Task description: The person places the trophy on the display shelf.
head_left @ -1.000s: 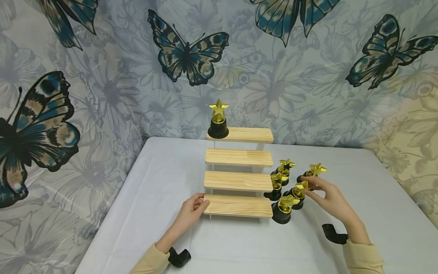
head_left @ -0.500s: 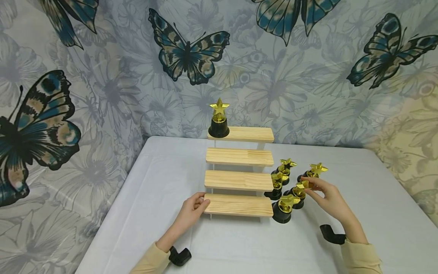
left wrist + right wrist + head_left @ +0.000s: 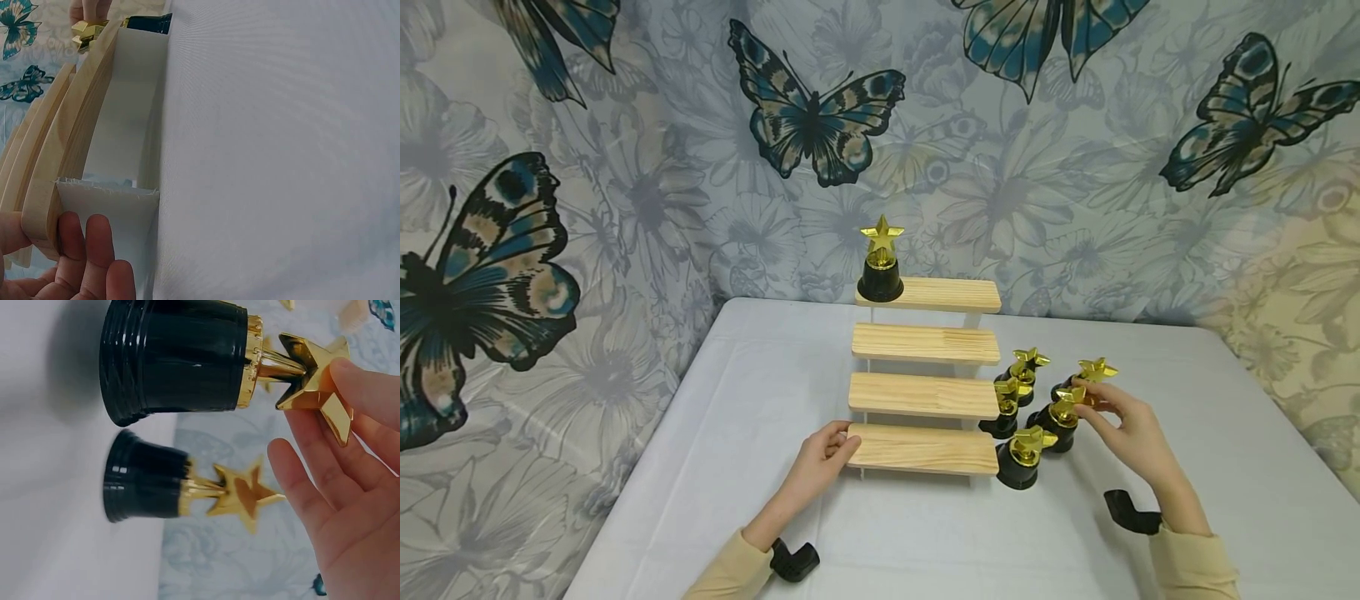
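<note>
My left hand (image 3: 822, 457) grips the left end of the lowest board of a stepped wooden display stand (image 3: 925, 450). In the left wrist view its thumb lies on one face of the board (image 3: 81, 100) and its fingertips (image 3: 72, 234) curl against the other. On the right, my right hand (image 3: 1127, 437) pinches the gold star of a small trophy (image 3: 1054, 427). The right wrist view has this trophy's black base (image 3: 181, 359) pointing toward the white tabletop. Behind it another star trophy (image 3: 150, 478) stands on the table.
One star trophy (image 3: 880, 279) stands at the left of the top board. Beside the stand are more trophies, including a front one (image 3: 1021, 462) and a back one (image 3: 1026, 367). White cloth covers the table (image 3: 760, 350); a butterfly-patterned backdrop (image 3: 662, 167) rises behind.
My right hand has shifted slightly right, bringing the pinched trophy with it. The left hand keeps its grip on the board in the same place.
</note>
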Action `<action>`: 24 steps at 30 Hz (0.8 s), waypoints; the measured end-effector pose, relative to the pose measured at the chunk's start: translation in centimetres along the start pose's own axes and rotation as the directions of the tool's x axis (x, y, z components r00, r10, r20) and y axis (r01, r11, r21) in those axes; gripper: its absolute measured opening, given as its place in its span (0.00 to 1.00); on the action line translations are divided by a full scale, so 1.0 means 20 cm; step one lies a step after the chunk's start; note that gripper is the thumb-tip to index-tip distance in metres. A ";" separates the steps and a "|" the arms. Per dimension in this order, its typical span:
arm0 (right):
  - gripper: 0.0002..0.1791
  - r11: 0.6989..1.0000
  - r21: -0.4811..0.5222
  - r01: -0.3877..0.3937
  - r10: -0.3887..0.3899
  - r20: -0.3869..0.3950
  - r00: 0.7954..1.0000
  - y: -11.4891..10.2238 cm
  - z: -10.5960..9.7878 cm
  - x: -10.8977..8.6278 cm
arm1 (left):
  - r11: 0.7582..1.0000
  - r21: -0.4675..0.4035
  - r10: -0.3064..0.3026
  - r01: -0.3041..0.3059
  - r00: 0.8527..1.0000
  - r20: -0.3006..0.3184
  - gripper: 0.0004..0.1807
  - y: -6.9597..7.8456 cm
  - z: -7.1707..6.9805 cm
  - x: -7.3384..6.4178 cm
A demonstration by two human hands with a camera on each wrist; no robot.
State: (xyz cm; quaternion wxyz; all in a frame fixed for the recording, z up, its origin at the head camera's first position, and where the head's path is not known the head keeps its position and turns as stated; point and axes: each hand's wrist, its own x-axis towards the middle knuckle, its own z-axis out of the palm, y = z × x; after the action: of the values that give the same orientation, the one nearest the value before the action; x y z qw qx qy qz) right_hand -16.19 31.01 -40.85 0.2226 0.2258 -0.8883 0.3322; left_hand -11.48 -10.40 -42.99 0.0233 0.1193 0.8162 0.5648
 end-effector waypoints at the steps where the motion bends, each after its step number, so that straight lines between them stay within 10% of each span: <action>1: 0.21 1.000 -0.006 0.007 -0.007 -0.016 1.000 0.00 -0.01 0.01 | 1.000 0.004 -0.001 0.001 1.000 0.000 0.18 0.00 0.00 0.00; 12: 0.24 0.997 -0.004 0.073 -0.073 -0.104 0.992 -0.06 -0.12 0.12 | 1.000 -0.018 -0.009 0.009 1.000 -0.021 0.22 -0.19 0.04 0.05; 24: 0.23 0.990 -0.013 0.141 -0.141 -0.155 0.978 -0.13 -0.23 0.28 | 0.999 -0.034 0.004 -0.004 1.000 0.000 0.24 -0.20 0.03 0.05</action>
State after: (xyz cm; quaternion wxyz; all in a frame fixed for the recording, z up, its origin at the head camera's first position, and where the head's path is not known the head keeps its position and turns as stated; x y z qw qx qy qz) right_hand -18.10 31.00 -33.31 0.3143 0.2615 -0.8503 0.3313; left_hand -12.93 -10.95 -46.93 0.0241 0.1207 0.8064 0.5785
